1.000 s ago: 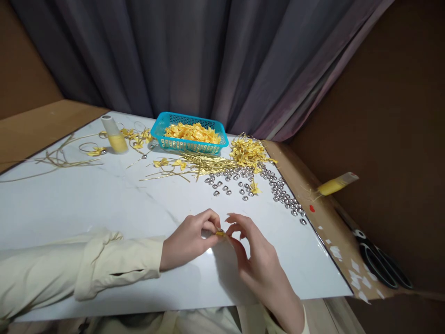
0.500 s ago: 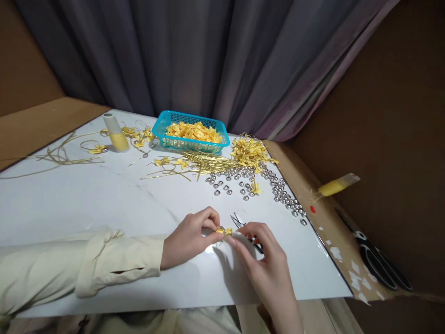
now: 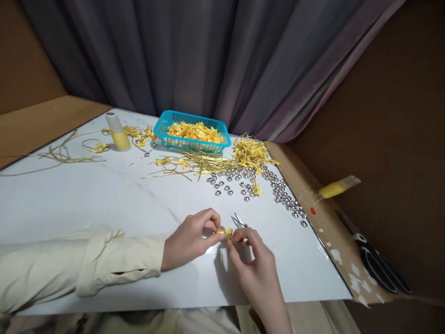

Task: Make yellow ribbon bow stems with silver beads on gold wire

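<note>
My left hand (image 3: 193, 237) pinches a small yellow ribbon bow (image 3: 228, 231) between thumb and forefinger, above the white table. A silver bead (image 3: 223, 228) shows at the bow's upper edge. Just to the right, my right hand (image 3: 256, 262) is closed in a pinch on a thin gold cord (image 3: 228, 238) that comes from the bow. Its tip is partly hidden by the fingers. Small thread snips (image 3: 237, 221) lie on the table behind my right hand, their blades showing and their handles mostly covered.
A blue basket (image 3: 226, 140) of yellow bows stands at the back. Gold cords (image 3: 212, 163), a pile of corded bows (image 3: 251, 152) and loose silver beads (image 3: 285, 198) lie before it. A yellow thread spool (image 3: 120, 139) stands left; another (image 3: 339, 187) and large scissors (image 3: 378, 269) are right.
My right hand has drawn lower and a little left, its fingers now on the cord below the bow. More of the snips' blades shows. My left hand keeps its hold.
</note>
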Demonstrator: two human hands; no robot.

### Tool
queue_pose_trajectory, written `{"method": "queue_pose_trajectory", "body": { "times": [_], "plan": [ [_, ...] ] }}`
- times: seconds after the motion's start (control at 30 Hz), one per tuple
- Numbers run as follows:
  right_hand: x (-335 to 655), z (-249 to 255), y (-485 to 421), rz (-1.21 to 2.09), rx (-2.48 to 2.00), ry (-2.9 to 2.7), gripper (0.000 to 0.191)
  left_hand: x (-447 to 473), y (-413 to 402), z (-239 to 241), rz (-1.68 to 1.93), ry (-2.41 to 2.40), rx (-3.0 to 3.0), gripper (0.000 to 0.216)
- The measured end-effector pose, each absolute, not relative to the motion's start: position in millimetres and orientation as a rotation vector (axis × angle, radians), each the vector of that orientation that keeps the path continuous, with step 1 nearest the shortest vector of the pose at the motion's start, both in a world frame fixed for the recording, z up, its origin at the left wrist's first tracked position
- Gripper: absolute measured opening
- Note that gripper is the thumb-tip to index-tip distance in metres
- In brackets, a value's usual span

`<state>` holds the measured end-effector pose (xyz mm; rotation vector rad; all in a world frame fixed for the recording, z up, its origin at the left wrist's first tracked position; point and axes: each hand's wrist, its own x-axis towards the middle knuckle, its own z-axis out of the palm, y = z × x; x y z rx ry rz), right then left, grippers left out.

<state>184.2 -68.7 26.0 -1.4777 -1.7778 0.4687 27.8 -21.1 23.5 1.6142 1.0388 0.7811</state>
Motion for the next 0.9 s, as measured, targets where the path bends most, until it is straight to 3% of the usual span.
{"method": "queue_pose_trajectory", "body": {
  "times": [0.4, 0.9],
  "plan": [
    [173.9, 21.2, -66.2, -0.079, -1.27, -2.042, 0.017, 27.2, -22.1, 22.5, 0.78, 1.0, 1.64, 0.012],
    [178.5, 21.0, -66.7, 0.074, -1.212, -2.023, 0.021, 26.9, -22.4, 23.0, 0.788, 1.01, 1.627, 0.013]
  ]
}}
